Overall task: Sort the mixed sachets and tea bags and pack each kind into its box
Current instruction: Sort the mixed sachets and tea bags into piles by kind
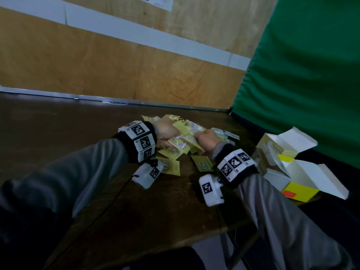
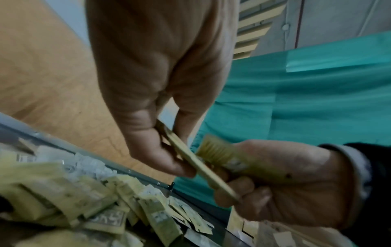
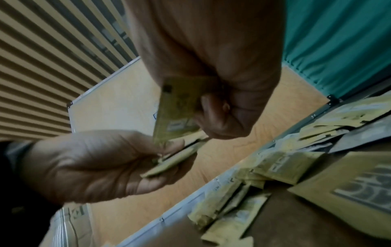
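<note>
A loose pile of yellow sachets and pale tea bags point(image 1: 176, 152) lies on the dark wooden table point(image 1: 78, 123). Both hands hover over it, close together. My left hand point(image 1: 171, 135) pinches a thin stack of yellow sachets point(image 2: 203, 168) edge-on between thumb and fingers point(image 2: 180, 167). My right hand point(image 1: 202, 137) grips a single yellow sachet point(image 3: 177, 110) and holds it just above that stack point(image 3: 175, 162). In the left wrist view the right hand point(image 2: 285, 180) comes in from the right with its sachet point(image 2: 217, 152) touching the stack.
Two open cartons stand at the table's right edge: a pale one point(image 1: 280, 145) farther back and a yellow-and-white one point(image 1: 300, 182) nearer, flaps up. A green curtain point(image 1: 302, 75) hangs behind them. A wooden wall panel point(image 1: 116, 65) backs the table.
</note>
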The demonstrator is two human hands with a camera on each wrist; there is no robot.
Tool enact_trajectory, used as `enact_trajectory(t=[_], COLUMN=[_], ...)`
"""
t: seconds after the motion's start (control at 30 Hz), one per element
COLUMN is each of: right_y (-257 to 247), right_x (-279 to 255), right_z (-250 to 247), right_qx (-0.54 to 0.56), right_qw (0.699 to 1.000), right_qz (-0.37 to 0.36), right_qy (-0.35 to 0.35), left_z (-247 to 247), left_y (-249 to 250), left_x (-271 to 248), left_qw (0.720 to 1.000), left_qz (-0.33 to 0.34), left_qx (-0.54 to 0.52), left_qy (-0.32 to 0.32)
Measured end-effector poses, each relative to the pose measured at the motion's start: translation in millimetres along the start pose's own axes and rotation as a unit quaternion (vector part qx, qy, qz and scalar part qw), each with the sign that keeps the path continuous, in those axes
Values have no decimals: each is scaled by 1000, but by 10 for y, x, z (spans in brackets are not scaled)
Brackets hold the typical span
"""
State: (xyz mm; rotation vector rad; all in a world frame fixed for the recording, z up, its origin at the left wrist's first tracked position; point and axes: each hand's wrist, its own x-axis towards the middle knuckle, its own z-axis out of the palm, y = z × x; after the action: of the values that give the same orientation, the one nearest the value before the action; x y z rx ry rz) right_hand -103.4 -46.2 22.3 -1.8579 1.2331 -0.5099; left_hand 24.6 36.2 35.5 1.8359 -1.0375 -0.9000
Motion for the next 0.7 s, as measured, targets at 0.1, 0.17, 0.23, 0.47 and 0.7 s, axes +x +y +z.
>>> enact_trajectory(t=[0.1,0.17,0.23,0.47,0.7], right_y=[-6,5,-26,70,364], right_x=[30,-9,-82,-152,114], right_z=[-84,-107,-74,-268,-257], right_qx=[70,97,104,10,-392], right_qw=[995,986,985,1000,908], right_qz=[-6,-33,-55,4,90], right_qy=[66,131,123,-6,-118], left_z=[-151,-119,-23,-244,-36], left_y=[-41,-35,-26,-201,-308], left_x=[48,-1,-63,-135,-238], left_qw=[997,999,992,952,818], left_qz=[51,17,-20,16,73], left_qx=[14,-32,-105,300,565], left_qy=[57,5,-63,-61,-74])
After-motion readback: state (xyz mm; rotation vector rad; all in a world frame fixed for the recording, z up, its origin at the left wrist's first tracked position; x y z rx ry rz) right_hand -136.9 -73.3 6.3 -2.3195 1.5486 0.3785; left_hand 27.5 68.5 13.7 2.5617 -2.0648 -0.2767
